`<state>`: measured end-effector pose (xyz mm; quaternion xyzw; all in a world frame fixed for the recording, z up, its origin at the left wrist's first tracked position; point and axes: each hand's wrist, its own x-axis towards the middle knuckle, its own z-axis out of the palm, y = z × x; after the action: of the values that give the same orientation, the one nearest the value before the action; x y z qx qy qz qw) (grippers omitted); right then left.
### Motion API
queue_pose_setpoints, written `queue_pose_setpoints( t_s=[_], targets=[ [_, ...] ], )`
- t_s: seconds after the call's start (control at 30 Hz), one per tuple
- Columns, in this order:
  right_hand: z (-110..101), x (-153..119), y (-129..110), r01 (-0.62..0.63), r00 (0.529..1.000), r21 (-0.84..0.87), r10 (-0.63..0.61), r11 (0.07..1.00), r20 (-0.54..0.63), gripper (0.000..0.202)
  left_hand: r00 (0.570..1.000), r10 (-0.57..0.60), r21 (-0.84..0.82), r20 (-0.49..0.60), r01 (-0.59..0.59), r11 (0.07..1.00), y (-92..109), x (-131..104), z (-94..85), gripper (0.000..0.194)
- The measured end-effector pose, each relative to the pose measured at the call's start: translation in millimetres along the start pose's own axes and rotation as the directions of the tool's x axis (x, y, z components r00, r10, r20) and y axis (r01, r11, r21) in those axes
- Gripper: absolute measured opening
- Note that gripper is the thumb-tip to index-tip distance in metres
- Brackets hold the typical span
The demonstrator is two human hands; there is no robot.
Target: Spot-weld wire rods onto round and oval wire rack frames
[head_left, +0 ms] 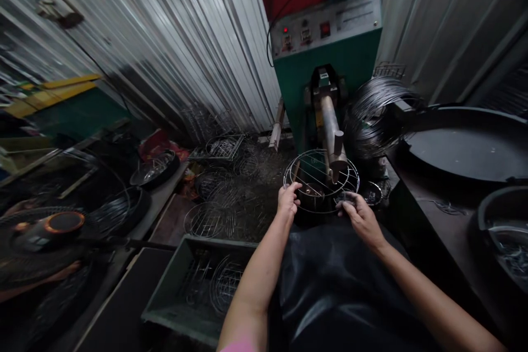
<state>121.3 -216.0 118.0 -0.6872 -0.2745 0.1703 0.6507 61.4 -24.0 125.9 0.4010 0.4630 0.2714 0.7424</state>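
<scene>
A round wire rack [312,175] with parallel bars is held out level in front of me. My left hand [289,199] is closed on its near left rim, thumb on top. At the near right rim, my right hand [361,214] pinches with thumb and fingers; its fingertips look dark, and whether a small piece is also between them cannot be made out. Just over the rack's right side hangs the metal arm [330,118] of a green machine [292,82], its blunt tip close to the bars. Whether tip and bars touch is unclear.
A coil of wire [377,115] sits right of the machine arm. Farther right are a large shallow pan [457,148] and a black tub [487,220] of metal pieces. A green crate [165,297] holds wire racks at lower left. More racks [210,220] lie on the floor.
</scene>
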Motion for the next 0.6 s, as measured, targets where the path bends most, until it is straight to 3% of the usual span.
queue_pose_setpoints(
  t_s=[0.13, 0.43, 0.53, 0.6],
  targets=[
    [3.1, 9.0, 11.1, -0.005, 1.0, -0.011, 0.005, 1.0, 0.015, 0.037, 1.0, 0.02, -0.006, -0.017, -0.02, 1.0, -4.2, 5.1, -1.8, 0.042],
    [-0.3, 20.2, 15.6, 0.02, 0.997, -0.204, -0.003, 0.979, 0.081, 0.033, 0.997, 0.072, -0.013, -0.039, -0.073, 0.997, -2.6, 10.7, 2.8, 0.049],
    [-0.7, 19.0, 10.8, 0.031, 0.997, -0.176, -0.018, 0.984, 0.079, 0.032, 0.997, 0.069, -0.032, -0.037, -0.07, 0.997, -0.6, 11.0, 2.6, 0.046],
    [-2.2, 16.1, 0.0, 0.057, 0.998, -0.092, -0.057, 0.994, 0.006, 0.029, 0.997, 0.056, -0.036, -0.045, -0.058, 0.998, 0.7, 12.2, 2.2, 0.043]
  ],
)
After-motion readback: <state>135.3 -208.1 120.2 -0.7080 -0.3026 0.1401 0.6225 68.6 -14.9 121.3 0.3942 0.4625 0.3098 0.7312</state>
